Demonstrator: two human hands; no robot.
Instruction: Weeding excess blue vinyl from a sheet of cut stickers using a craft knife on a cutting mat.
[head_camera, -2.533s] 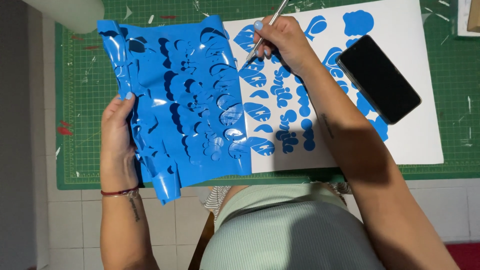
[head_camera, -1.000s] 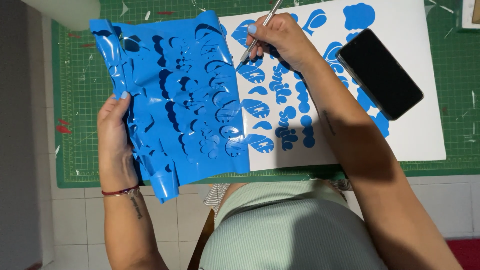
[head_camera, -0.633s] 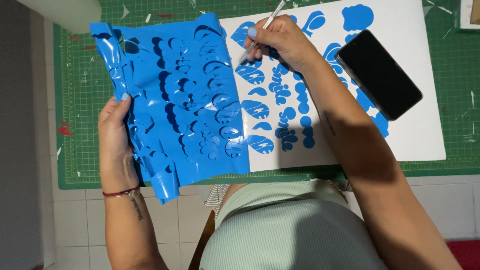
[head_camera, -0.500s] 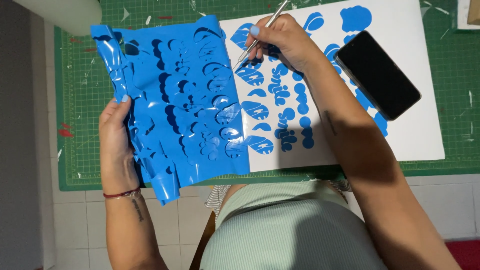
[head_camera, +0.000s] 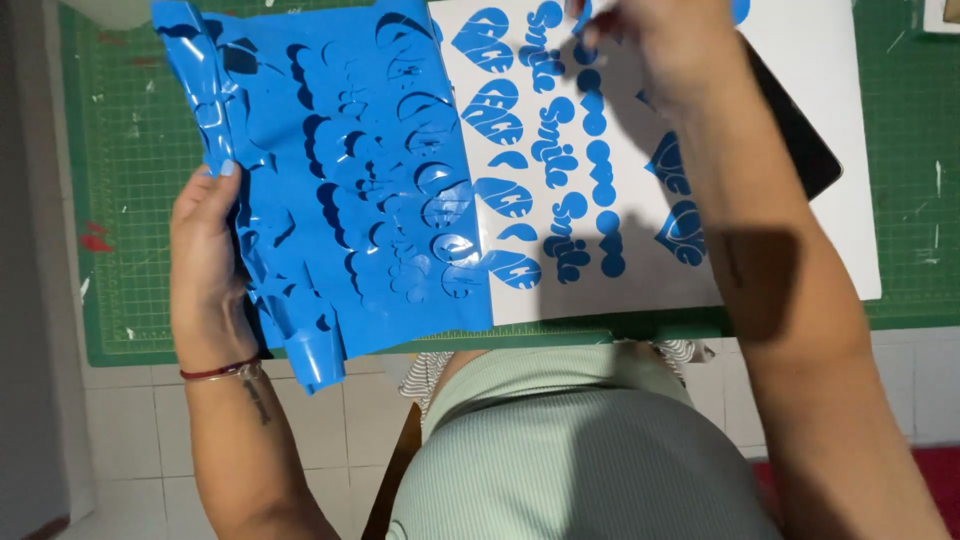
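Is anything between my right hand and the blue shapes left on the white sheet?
Nothing visible. The right hand hangs blurred over the top of the white sheet, directly above the blue shapes. The peeled blue vinyl is folded off to the left, held by the left hand, clear of them.

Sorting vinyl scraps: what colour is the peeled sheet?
Blue, glossy sheet, held by left hand; head view.
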